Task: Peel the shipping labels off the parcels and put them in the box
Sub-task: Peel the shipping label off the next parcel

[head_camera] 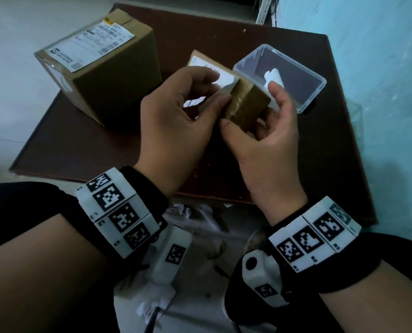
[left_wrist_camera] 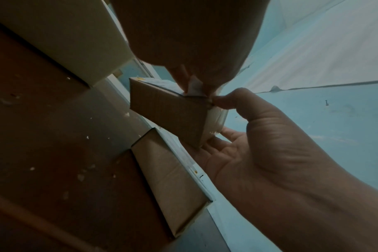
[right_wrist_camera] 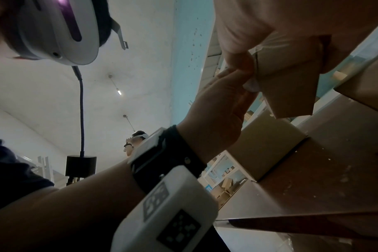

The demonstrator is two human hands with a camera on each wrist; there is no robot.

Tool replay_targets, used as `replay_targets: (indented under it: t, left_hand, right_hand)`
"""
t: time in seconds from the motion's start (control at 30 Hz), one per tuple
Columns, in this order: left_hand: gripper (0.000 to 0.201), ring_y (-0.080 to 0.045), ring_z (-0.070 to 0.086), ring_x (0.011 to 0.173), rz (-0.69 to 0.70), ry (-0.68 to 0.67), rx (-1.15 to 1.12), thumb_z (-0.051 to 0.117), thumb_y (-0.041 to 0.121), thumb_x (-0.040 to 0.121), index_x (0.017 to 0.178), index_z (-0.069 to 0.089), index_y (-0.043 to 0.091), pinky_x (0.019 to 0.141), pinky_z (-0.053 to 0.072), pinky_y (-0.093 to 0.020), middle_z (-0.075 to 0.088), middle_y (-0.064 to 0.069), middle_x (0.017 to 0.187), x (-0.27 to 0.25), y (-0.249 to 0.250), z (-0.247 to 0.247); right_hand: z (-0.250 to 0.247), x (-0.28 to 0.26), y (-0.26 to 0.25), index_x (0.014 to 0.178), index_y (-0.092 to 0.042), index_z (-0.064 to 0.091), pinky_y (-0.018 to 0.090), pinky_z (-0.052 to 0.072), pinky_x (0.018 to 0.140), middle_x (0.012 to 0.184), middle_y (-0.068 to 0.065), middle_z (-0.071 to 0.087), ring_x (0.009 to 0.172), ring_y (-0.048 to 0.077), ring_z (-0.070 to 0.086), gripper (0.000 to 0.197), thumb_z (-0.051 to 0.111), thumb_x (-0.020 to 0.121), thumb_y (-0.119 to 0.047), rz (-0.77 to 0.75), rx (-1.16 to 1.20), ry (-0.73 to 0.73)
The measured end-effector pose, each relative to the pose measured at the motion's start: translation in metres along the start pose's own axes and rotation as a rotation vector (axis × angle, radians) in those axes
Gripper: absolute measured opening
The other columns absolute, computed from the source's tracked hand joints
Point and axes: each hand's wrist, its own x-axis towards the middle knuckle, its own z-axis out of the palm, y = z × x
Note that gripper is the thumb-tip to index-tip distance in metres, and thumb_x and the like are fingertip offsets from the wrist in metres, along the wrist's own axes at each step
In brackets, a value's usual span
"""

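**Label half lifted from the small parcel**

The small cardboard parcel (head_camera: 245, 104) is held up in both hands above the dark brown board (head_camera: 80, 145), just in front of the clear plastic box (head_camera: 303, 92). Its white shipping label (head_camera: 224, 80) is partly peeled: the near edge curls up off the top face while the far part lies flat on the cardboard.

The left hand (head_camera: 176, 121) has its thumb and fingers curled together, pinching the lifted edge of the label. The right hand (head_camera: 269, 145) grips the parcel from the near end, thumb pressed on the taped edge and fingers wrapped beneath and behind it. In the left wrist view the thumb tip (left_wrist_camera: 224, 100) sits right at the parcel's top corner, beside the lifted flap of white paper.

The clear plastic box stands open on the board and holds a white rolled piece (head_camera: 274, 76). To the left, a larger cardboard parcel (head_camera: 108, 92) rests on the board with its own printed label (head_camera: 92, 46) stuck flat across the top. Crumpled white wrapping (head_camera: 190, 212) lies on the floor below the board's near edge, between the wrists.
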Motion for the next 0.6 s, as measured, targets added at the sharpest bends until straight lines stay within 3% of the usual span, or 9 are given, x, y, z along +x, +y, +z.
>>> replay_targets:
  t: [0.1,0.17,0.3,0.4,0.5,0.6]
  left_hand:
    - [0.016,-0.006,0.072,0.088,0.03,-0.008,0.024,0.078,0.013,0.095,0.108,0.073,0.004,0.082,0.056,-0.018,0.074,0.0,0.093,-0.0005,0.0,-0.0004]
    - [0.015,-0.007,0.071,0.085,0.037,-0.029,0.046,0.076,0.012,0.096,0.109,0.072,0.004,0.08,0.056,-0.019,0.073,0.0,0.091,-0.0012,0.0007,-0.0003]
    - [0.017,-0.013,0.07,0.079,-0.005,-0.027,0.02,0.074,0.013,0.097,0.111,0.067,0.009,0.072,0.056,-0.023,0.07,-0.001,0.087,0.0009,-0.0008,0.0004]
    - [0.025,-0.013,0.07,0.088,-0.045,-0.004,-0.032,0.074,0.014,0.097,0.119,0.066,0.008,0.079,0.059,-0.027,0.069,-0.002,0.096,0.0019,-0.0037,0.001]
    - [0.032,-0.011,0.072,0.099,-0.032,-0.01,-0.083,0.076,0.016,0.096,0.124,0.066,0.003,0.087,0.058,-0.026,0.073,-0.002,0.106,-0.0015,-0.0013,0.0032]
    - [0.034,-0.007,0.074,0.097,-0.032,-0.014,-0.091,0.081,0.017,0.093,0.122,0.069,0.004,0.088,0.059,-0.023,0.075,0.001,0.101,-0.0033,0.0004,0.0037]
  right_hand:
    - [-0.0007,-0.0002,0.003,0.158,-0.033,0.035,0.031,0.06,0.101,0.147,-0.001,0.056,0.13,0.011,0.064,0.095,0.089,0.083,-0.013,-0.034,-0.06,-0.005]
    - [-0.0006,-0.0004,0.0037,0.155,-0.033,0.041,0.035,0.059,0.105,0.146,-0.005,0.055,0.132,0.011,0.062,0.09,0.089,0.081,-0.016,-0.061,-0.106,0.001]
    - [0.0002,-0.001,0.0039,0.15,-0.023,0.051,0.029,0.06,0.098,0.135,-0.012,0.056,0.122,0.007,0.065,0.078,0.089,0.083,-0.009,-0.087,-0.146,0.003]
    - [-0.0002,-0.0004,0.0036,0.148,-0.019,0.052,0.024,0.059,0.096,0.136,-0.008,0.056,0.121,0.007,0.065,0.078,0.091,0.081,-0.007,-0.122,-0.17,0.014]
    - [-0.001,-0.0016,0.0042,0.145,-0.015,0.051,0.029,0.061,0.098,0.139,-0.005,0.053,0.125,0.009,0.064,0.076,0.092,0.082,-0.009,-0.16,-0.177,0.006]
    - [-0.0017,-0.0019,0.0069,0.14,-0.013,0.051,0.029,0.06,0.099,0.139,-0.002,0.053,0.126,0.009,0.062,0.071,0.092,0.081,-0.008,-0.198,-0.196,0.024]
